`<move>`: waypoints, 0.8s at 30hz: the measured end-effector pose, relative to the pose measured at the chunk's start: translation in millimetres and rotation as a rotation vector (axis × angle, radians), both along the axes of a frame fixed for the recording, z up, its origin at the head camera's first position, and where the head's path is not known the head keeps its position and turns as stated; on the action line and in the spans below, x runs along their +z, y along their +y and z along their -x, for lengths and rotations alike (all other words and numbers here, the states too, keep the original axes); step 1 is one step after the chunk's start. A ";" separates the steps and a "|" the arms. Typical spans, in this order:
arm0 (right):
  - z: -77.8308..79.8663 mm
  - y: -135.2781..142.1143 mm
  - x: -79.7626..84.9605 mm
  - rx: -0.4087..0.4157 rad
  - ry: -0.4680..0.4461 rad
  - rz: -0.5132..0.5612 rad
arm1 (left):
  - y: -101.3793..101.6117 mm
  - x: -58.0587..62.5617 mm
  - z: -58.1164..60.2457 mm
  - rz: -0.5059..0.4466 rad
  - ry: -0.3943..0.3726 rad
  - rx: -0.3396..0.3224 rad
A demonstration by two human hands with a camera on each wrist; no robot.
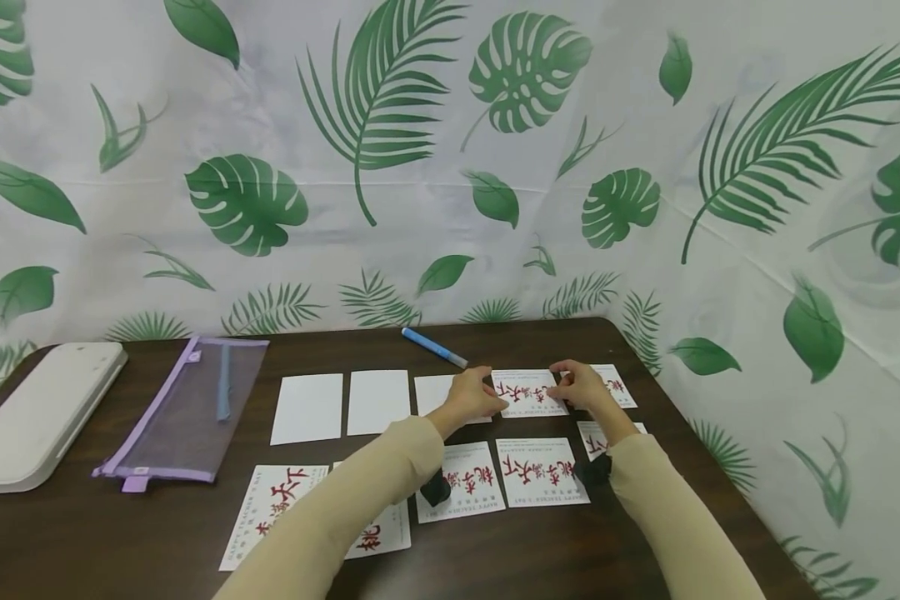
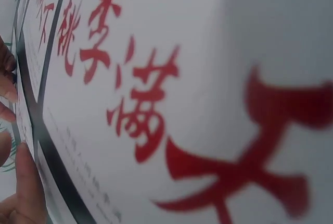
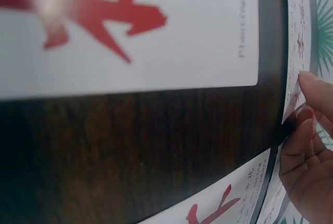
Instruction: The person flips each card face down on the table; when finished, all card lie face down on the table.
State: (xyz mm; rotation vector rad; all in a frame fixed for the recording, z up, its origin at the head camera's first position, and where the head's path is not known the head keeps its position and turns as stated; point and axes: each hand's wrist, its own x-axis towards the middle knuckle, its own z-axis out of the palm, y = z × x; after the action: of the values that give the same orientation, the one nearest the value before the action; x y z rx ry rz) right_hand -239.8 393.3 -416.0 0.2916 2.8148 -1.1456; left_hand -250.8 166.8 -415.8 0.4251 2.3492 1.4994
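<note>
Sleeves (image 1: 390, 471) of pale cream reach over the dark counter (image 1: 120, 542), the left one slanting up to the right, the right one up to the left, with a hand at each side of one greeting card (image 1: 528, 402). The left hand (image 1: 467, 394) bends at the card's left edge, thumb and forefinger apart, a tip touching it; the right hand (image 1: 583, 390) does much the same at the right edge, tips also parted. Whether either grip truly pinches the card, I cannot tell. As for what is covered, the left sleeve crosses a lower-row card (image 1: 393, 529), the left hand hides part of a blank white card (image 1: 429, 392), and the right hand overlaps a far-right card (image 1: 622, 383). Each wrist view cuts its hand off at the frame's edge, and small print in the left one is too blurred to read. The greeting card lies in the upper row, right of the blank one, its long axis running left to right, red characters spread along it, 天下 toward the left end and 桃 at the right.
</note>
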 end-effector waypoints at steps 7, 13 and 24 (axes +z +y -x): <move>2.9 -4.1 -2.9 -0.005 -0.006 -0.032 | 2.1 2.6 -5.2 0.180 0.081 0.048; 4.4 -3.5 -3.2 0.003 -0.019 -0.013 | 7.9 0.4 -1.4 0.331 0.116 0.084; 1.2 0.8 3.9 -0.022 -0.001 0.097 | 12.0 4.1 -0.4 0.340 0.125 0.060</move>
State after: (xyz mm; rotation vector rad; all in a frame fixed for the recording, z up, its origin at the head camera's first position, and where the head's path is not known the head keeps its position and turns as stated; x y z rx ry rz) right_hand -241.0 394.1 -412.2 0.3153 2.7512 -1.2809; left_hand -250.4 178.8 -411.7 0.3727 2.6697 1.0914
